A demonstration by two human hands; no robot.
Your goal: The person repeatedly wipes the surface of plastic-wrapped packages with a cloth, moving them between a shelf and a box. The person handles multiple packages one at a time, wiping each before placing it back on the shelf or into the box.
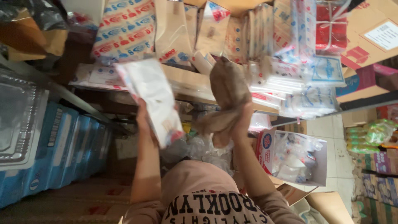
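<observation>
Head view. Nearest the camera: the person's own chest in a pink printed shirt (pixel 207 195), both bare forearms rising from it toward the shelves.

Left hand (pixel 143 118): fingers closed on the lower edge of a flat white plastic packet (pixel 151 97), which is held up tilted, its top toward the shelf, a small red mark near its lower corner. The packet is blurred; its contents cannot be told.

Right hand (pixel 240 120): closed around a crumpled brown cloth (pixel 227 95), which stands up above the hand and bunches below it. Cloth and packet are held side by side, apart, in front of the shelf edge.

Shelf (pixel 190 85): wooden board just behind both held items, crowded with upright paper and plastic packs (pixel 128 29) in white, red and blue, and stacked white wrapped bundles (pixel 311 91) toward the right.

Left of frame: row of blue cartons (pixel 62 149), clear plastic trays (pixel 18 120) beside them.

Lower right: open cardboard box (pixel 292 155) holding clear bags, standing on a tiled floor (pixel 336 157); green-wrapped bundle (pixel 371 135) further right.
</observation>
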